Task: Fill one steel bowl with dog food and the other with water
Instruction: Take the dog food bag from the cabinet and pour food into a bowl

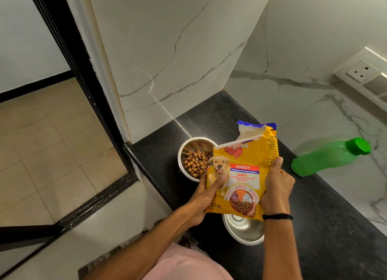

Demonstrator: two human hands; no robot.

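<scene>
A yellow dog food bag with a torn-open top is held upright above the black counter. My left hand grips its lower left edge, and my right hand grips its right side. Behind the bag, a steel bowl holds brown kibble. A second steel bowl sits nearer to me, partly hidden by the bag; the part that shows holds nothing. A green plastic bottle with a green cap lies on its side at the right.
The black granite counter runs from the corner toward me, its left edge dropping to a tiled floor. Marble walls close the back and right. A wall socket sits at the upper right.
</scene>
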